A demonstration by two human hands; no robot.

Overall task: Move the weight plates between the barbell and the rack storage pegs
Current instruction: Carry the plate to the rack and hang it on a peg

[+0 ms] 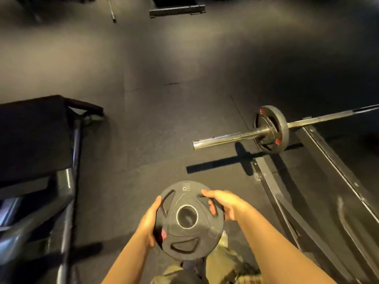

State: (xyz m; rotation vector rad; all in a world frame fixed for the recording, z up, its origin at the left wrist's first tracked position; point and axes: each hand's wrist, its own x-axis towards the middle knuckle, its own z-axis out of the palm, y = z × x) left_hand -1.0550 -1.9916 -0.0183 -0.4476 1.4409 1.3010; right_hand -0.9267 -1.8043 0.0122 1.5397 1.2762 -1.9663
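I hold a black weight plate with grip slots and a steel-ringed centre hole flat in front of me, low in the view. My left hand grips its left rim and my right hand grips its right rim through a slot. Ahead to the right a barbell lies on the floor, its bare chrome sleeve pointing toward me. One black plate with red tabs sits on that sleeve, upright. No rack storage pegs are in view.
A black padded bench on a steel frame stands at the left. A metal platform frame runs along the right. Dark rubber floor lies between them. Another bar and a dark frame lie far back.
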